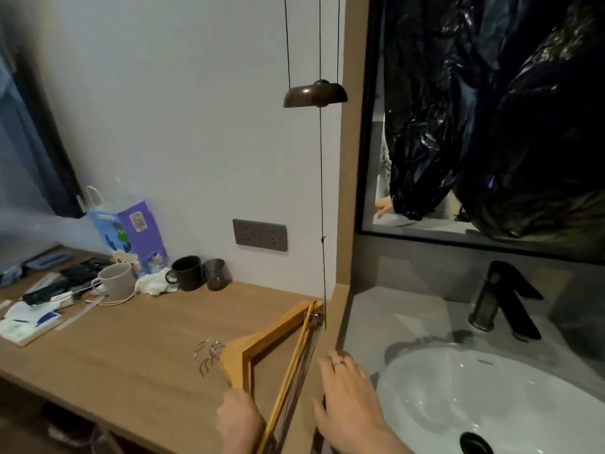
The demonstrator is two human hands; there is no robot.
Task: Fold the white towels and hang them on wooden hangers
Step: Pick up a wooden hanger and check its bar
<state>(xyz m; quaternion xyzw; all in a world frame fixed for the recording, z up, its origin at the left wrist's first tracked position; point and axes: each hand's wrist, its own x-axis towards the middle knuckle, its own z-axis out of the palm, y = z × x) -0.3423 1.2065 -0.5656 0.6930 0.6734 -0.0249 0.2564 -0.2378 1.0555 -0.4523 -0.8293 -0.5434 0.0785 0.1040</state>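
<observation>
Fingers of left hand (240,417) curled round near end of stacked wooden hangers (262,352), low in frame centre. Right hand (347,394) just beside them, fingers straight and loosely together, ring on one, lying at edge of wooden counter (131,348) next to white sink (491,404). Hangers flat on counter, metal hooks (208,353) pointing left.

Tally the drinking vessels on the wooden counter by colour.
White mug: 1
Black mug: 1
Smoky grey tumbler: 1
Total: 3
</observation>
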